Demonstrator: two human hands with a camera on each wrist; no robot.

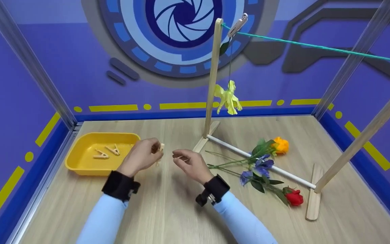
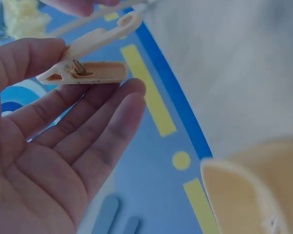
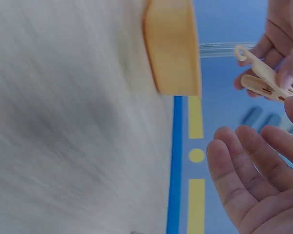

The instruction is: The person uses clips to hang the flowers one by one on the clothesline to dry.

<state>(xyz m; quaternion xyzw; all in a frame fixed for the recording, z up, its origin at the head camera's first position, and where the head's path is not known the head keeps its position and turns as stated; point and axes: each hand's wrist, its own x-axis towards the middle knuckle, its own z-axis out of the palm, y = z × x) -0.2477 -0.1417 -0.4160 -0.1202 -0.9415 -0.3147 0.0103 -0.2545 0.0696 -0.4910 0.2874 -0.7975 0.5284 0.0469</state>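
While our left hand (image 1: 141,156) pinches a peg (image 2: 101,72) just left of the middle of the head view, our right hand (image 1: 195,166) is near with loose fingers, so we seem to be getting the peg ready and may next need to pass it gently.

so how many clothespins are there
4 clothespins: two in the yellow tray, one pinched in the left hand, one on the green line. Others may hide behind that hand.
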